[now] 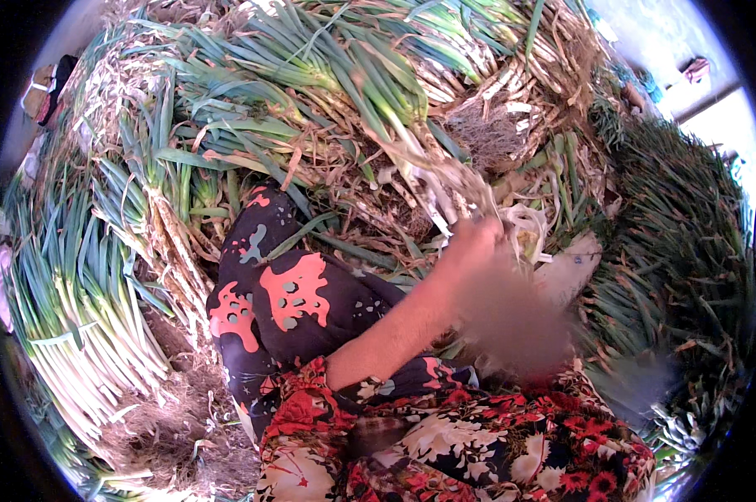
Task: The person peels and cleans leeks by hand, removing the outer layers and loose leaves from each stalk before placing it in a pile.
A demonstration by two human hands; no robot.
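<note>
A vegetable-sorting spot on the ground. Green onions [328,75] heaped everywhere; roots and husks [169,418] litter the ground below them.

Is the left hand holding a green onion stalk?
Yes, the left hand is closed around the pale lower end of a green onion stalk that runs up toward the heaped pile.

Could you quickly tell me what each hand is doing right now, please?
Left hand: closed on a green onion stalk, pulling at its pale end.
Right hand: motion-blurred; grip cannot be told.
</note>
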